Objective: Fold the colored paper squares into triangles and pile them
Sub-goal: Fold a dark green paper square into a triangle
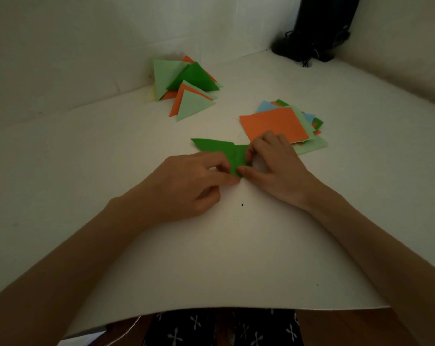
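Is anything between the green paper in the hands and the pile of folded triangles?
Nothing visible. Bare table lies between the green paper and the pile of triangles; the stack of squares sits off to the right.

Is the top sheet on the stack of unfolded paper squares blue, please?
No, the sheet on top of the stack is an orange square; blue shows only at the edges beneath it.

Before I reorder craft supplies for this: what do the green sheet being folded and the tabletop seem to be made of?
The green sheet: thin matte paper, apparently; it holds sharp creases and pointed flaps. The tabletop: smooth white board with a faint sheen, maybe laminate or painted; the look leaves it open.
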Action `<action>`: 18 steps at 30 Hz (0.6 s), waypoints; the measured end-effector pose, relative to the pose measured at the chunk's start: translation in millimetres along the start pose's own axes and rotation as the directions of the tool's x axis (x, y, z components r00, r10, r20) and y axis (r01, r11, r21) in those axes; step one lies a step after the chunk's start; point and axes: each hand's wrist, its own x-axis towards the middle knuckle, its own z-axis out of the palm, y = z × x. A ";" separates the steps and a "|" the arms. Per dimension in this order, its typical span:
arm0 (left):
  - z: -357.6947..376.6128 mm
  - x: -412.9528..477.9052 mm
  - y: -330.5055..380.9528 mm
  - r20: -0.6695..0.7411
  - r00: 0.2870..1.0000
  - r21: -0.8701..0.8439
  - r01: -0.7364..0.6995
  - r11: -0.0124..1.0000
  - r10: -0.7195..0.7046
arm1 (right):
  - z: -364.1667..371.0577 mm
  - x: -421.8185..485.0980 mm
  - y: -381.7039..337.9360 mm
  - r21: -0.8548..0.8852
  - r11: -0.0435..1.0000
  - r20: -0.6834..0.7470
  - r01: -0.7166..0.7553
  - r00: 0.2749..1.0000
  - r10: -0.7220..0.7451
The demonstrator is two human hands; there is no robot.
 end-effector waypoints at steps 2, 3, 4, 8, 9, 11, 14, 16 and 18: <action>-0.2 0.7 0.0 -0.008 1.000 -0.008 0.007 1.000 -0.007 | -0.7 2.6 2.8 0.031 0.999 0.021 -0.029 0.999 0.028; -0.2 0.7 0.3 -0.015 1.000 -0.013 0.009 1.000 -0.009 | -0.9 3.5 4.7 0.040 0.999 0.029 -0.026 0.999 0.025; -0.2 0.7 0.7 -0.023 1.000 -0.012 0.011 1.000 -0.011 | -1.3 3.7 6.4 0.046 0.999 0.030 -0.011 1.000 0.010; 1.0 0.3 1.9 -0.086 0.996 -0.002 0.032 0.999 -0.032 | -7.2 -0.6 5.5 0.110 0.986 0.051 0.124 0.990 -0.130; 2.0 1.1 1.6 -0.106 0.993 -0.007 0.049 0.999 -0.050 | -9.2 -1.8 4.8 0.132 0.976 0.084 0.171 0.980 -0.183; 5.7 4.0 0.3 -0.131 0.988 -0.019 0.085 0.996 -0.087 | -11.9 -2.8 4.1 0.169 0.959 0.136 0.228 0.958 -0.251; 11.1 8.2 -1.2 -0.177 0.974 -0.096 0.125 0.988 -0.140 | -11.8 -1.7 5.3 0.147 0.945 0.104 0.292 0.945 -0.309; 13.5 9.3 -2.2 -0.207 0.967 -0.116 0.128 0.985 -0.150 | -9.7 -0.9 5.3 0.096 0.941 0.070 0.324 0.941 -0.331; 14.6 9.3 -2.4 -0.221 0.965 -0.088 0.123 0.989 -0.140 | -7.2 -0.4 3.3 0.053 0.943 0.047 0.329 0.942 -0.332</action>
